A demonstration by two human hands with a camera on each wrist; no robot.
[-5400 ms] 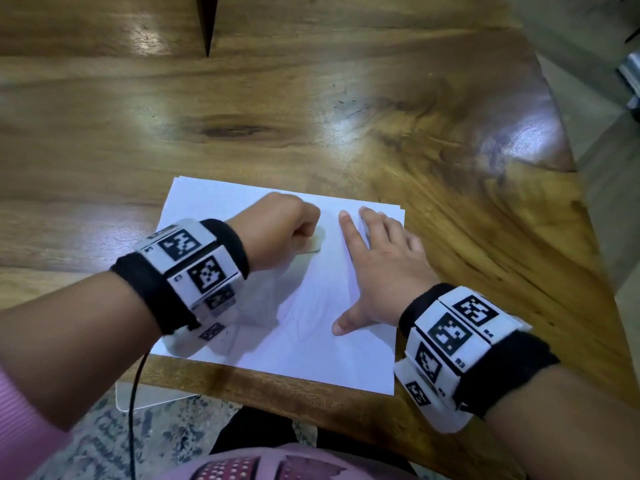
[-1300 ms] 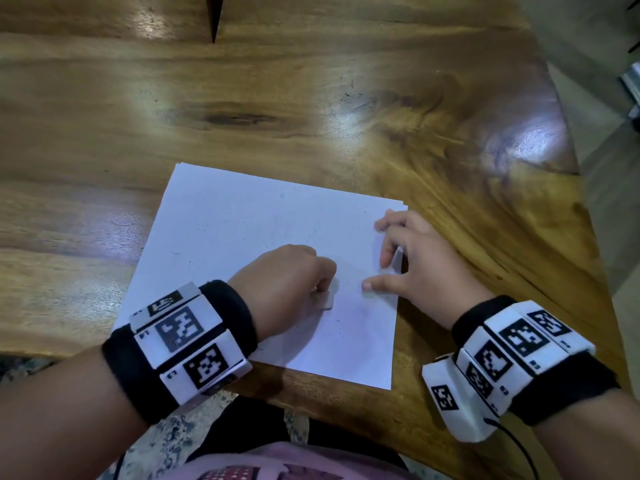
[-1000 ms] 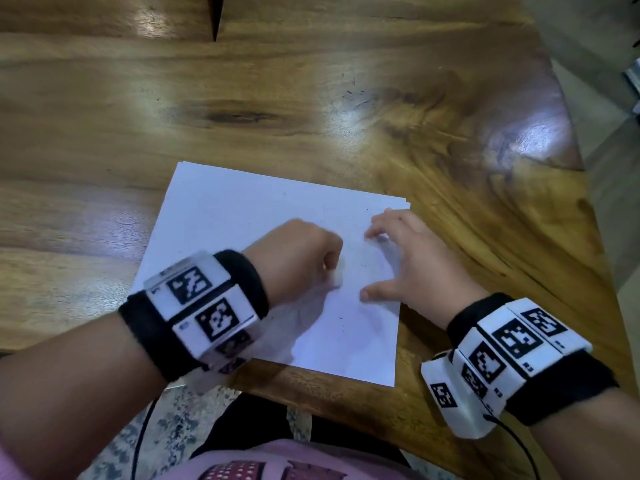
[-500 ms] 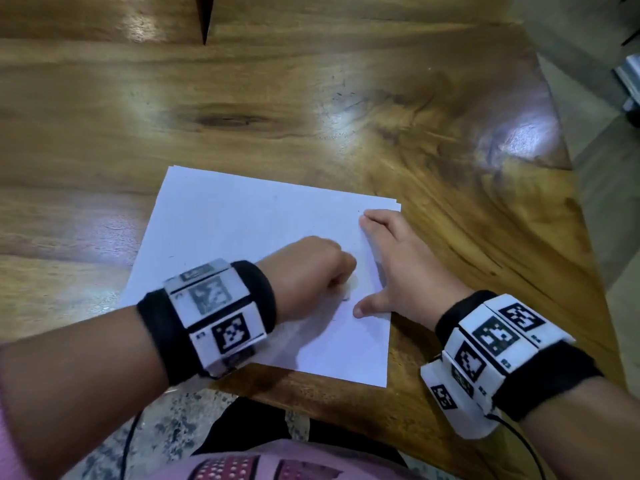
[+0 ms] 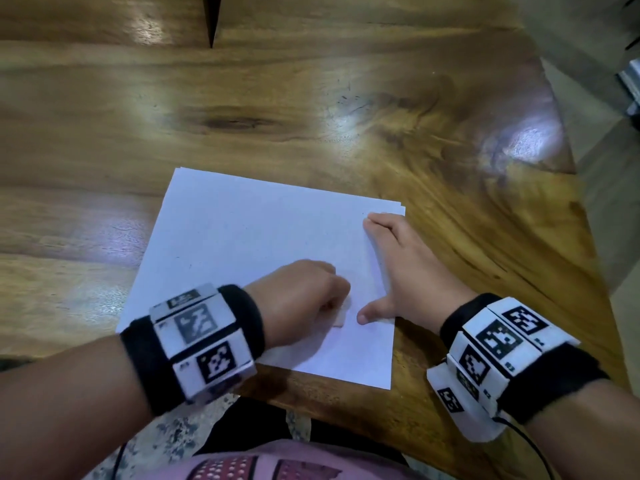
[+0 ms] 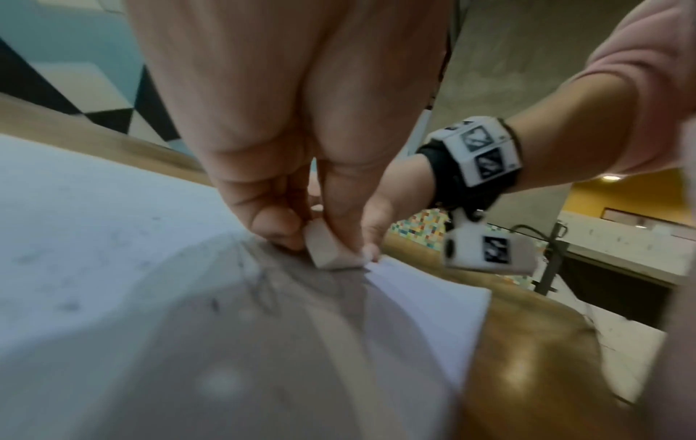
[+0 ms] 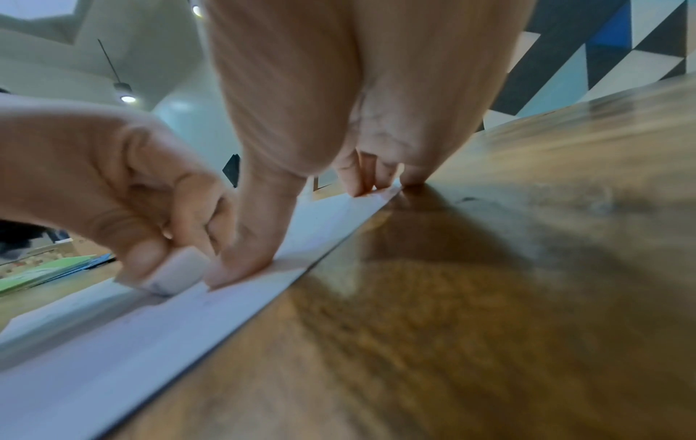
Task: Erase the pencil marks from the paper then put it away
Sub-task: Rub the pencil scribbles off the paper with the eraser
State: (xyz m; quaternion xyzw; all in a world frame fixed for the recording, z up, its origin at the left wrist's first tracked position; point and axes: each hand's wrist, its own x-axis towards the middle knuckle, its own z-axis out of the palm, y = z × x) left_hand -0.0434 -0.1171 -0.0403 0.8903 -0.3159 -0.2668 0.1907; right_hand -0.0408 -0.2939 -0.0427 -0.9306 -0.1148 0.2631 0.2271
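Observation:
A white sheet of paper (image 5: 249,244) lies on the wooden table near its front edge. My left hand (image 5: 301,299) pinches a small white eraser (image 5: 341,317) and presses it onto the sheet's lower right part. In the left wrist view the eraser (image 6: 327,253) sits between thumb and finger, with faint pencil marks (image 6: 263,285) just below it. My right hand (image 5: 405,271) lies flat with straight fingers along the paper's right edge, thumb spread beside the eraser. The right wrist view shows its fingertips (image 7: 361,187) pressing the paper's edge (image 7: 263,285) down and the eraser (image 7: 177,274) at left.
The wooden table (image 5: 311,98) stretches far beyond the paper; its right side (image 5: 554,209) slants off to the floor. A dark pointed shape (image 5: 211,19) shows at the table's far edge. Green and blue sheets (image 7: 45,274) lie far off to the left.
My left hand has rubbed the eraser back and forth over the sheet's lower right. The right hand has gone from curled fingertips to lying flat along the right edge.

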